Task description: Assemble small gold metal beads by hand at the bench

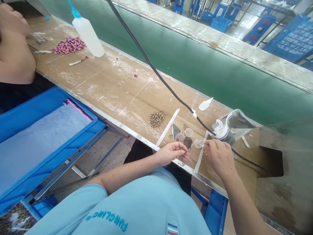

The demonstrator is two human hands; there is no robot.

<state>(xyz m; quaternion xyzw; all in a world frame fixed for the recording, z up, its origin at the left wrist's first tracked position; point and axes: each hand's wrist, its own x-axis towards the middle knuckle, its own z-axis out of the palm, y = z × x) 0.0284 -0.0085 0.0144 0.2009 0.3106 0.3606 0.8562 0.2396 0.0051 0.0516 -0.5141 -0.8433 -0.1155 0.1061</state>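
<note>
My left hand is closed in a pinch at the table's front edge, with a small bronze-coloured piece between thumb and fingertips. To its right, my right hand has its fingers closed on a thin pale stick, which points left over a small clear round cup. Another clear cup stands beside a dark glossy sheet behind my left hand. Several golden pieces lie by my right fingertips. A pile of bronze-coloured small pieces sits further left.
A black cable hangs across the bench. Behind my right hand lies an open plastic bag. A white bottle and a purple-orange pile are at the far left, near another person's arm. A blue tray stands left.
</note>
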